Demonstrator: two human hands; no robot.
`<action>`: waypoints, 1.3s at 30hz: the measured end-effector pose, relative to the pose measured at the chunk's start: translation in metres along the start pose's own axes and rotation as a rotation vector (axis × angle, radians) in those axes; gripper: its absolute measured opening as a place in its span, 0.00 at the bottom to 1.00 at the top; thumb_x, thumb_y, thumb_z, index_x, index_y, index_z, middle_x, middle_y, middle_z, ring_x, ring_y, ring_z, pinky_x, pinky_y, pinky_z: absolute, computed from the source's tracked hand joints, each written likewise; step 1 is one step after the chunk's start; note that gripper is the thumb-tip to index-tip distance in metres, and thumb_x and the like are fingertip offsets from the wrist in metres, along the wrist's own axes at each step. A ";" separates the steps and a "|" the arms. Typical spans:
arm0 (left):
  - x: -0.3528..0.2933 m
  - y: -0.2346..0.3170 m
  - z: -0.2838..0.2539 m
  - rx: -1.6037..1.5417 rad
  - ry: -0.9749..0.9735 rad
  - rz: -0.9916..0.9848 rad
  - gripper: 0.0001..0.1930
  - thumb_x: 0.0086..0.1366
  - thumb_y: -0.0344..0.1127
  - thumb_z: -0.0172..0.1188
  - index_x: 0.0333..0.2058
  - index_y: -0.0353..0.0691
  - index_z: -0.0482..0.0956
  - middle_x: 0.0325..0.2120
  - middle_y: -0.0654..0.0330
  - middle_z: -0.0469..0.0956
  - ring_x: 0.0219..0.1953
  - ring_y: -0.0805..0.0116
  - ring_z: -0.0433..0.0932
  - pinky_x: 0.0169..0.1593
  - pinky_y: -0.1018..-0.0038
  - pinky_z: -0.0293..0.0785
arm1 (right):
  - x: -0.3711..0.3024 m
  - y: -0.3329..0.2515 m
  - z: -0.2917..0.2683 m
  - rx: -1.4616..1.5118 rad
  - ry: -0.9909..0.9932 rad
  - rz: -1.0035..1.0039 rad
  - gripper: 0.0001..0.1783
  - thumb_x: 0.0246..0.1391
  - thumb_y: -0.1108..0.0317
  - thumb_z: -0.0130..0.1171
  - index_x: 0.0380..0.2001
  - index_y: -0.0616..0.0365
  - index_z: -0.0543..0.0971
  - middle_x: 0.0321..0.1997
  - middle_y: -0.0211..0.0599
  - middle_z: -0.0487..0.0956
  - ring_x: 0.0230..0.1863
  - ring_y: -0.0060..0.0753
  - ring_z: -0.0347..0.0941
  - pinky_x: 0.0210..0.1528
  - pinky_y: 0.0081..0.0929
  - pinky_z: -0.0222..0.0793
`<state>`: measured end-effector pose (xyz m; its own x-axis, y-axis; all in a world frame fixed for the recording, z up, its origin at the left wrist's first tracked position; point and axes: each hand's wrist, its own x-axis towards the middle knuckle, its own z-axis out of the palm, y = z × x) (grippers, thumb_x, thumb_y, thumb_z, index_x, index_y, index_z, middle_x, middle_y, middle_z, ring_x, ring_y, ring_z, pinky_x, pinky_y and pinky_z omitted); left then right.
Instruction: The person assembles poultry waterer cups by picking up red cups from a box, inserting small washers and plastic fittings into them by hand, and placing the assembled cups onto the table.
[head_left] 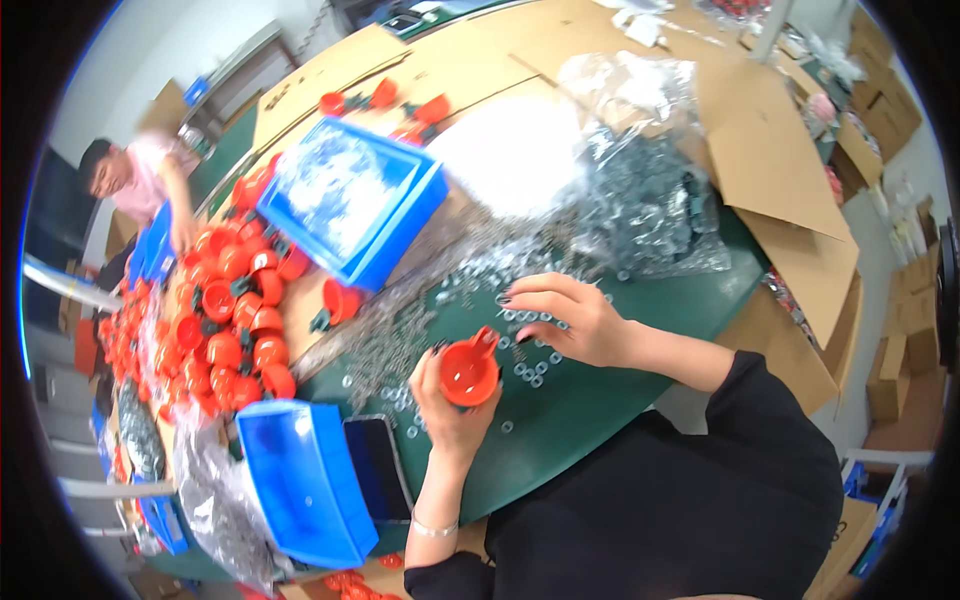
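Note:
My left hand (pixel 447 408) is wrapped round an orange-red plastic cup-shaped part (pixel 467 375), its hollow side facing up and a short arm at its rim. To the right of the cup, my right hand (pixel 578 322) hovers over the table with thumb and forefinger apart. I see nothing held between them, though something tiny at the fingertips would be hard to make out. Small clear rings (pixel 532 370) lie scattered under and around the right hand. Beyond the left hand, many small metal screws or pins (pixel 392 345) are spread on the green tabletop (pixel 570 425).
Orange-red cup parts (pixel 225 320) are heaped at left. A blue bin (pixel 365 262) with white contents stands behind; another blue bin (pixel 305 490) and a dark phone-like slab (pixel 378 465) are near left. A clear bag of dark parts (pixel 650 205) lies back right. Another person (pixel 150 175) works far left.

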<state>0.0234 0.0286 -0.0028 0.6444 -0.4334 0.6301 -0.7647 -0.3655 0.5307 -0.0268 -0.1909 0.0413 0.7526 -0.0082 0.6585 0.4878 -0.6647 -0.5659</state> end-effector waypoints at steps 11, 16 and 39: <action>0.001 -0.004 0.005 -0.045 -0.033 -0.037 0.43 0.37 0.25 0.71 0.56 0.33 0.62 0.47 0.49 0.70 0.50 0.50 0.71 0.54 0.61 0.68 | -0.064 0.046 -0.158 -0.611 -0.156 0.735 0.20 0.47 0.77 0.60 0.45 0.57 0.74 0.45 0.40 0.74 0.45 0.49 0.73 0.46 0.40 0.70; 0.002 -0.003 0.006 -0.037 -0.065 -0.048 0.43 0.38 0.27 0.73 0.56 0.33 0.63 0.48 0.47 0.68 0.50 0.49 0.70 0.54 0.60 0.69 | -0.072 0.063 -0.147 -0.598 -0.042 0.555 0.22 0.47 0.74 0.62 0.48 0.56 0.73 0.45 0.39 0.75 0.40 0.45 0.74 0.43 0.37 0.71; 0.007 0.001 0.003 -0.070 -0.076 -0.033 0.42 0.38 0.26 0.74 0.54 0.35 0.64 0.48 0.47 0.69 0.50 0.46 0.72 0.52 0.61 0.73 | -0.001 0.026 -0.023 1.436 0.084 0.945 0.06 0.61 0.70 0.54 0.41 0.56 0.73 0.46 0.44 0.79 0.40 0.26 0.73 0.44 0.23 0.72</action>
<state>0.0271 0.0222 0.0003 0.6655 -0.4841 0.5681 -0.7393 -0.3230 0.5909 -0.0256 -0.2252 0.0373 0.9890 -0.0399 -0.1424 -0.0663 0.7414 -0.6678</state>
